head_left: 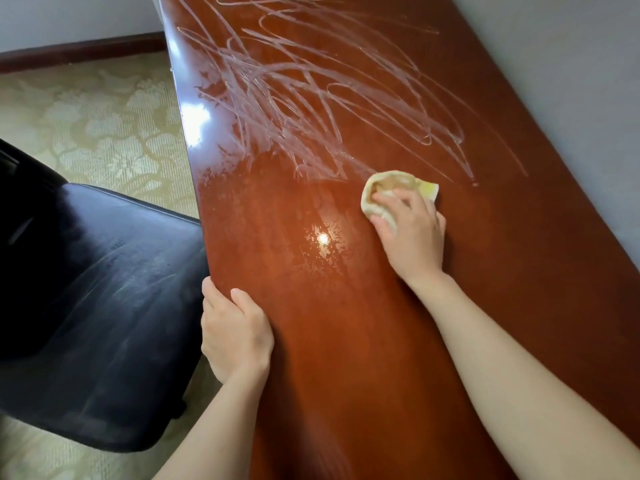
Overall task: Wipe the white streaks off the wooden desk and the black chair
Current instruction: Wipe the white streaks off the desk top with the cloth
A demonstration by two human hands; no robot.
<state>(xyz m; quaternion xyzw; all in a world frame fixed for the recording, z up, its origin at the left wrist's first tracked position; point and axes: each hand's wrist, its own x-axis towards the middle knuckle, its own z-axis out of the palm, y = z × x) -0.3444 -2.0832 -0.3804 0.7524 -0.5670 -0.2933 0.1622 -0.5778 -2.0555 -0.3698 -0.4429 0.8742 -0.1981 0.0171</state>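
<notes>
Right hand (412, 237) grips cloth (382, 190); left hand (235, 334) grips desk (346, 358).

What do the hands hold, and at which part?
The right hand grips a bunched cloth at its near part; the left hand holds the desk by its edge.

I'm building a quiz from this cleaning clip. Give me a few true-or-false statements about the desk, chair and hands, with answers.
1. The right hand holds a cloth against the desk. True.
2. The left hand holds a spray bottle. False: it grips the desk's edge.
3. White streaks cover the desk beyond the cloth. True.
4. The chair seat is free of marks. False: faint white streaks show on it.
</notes>
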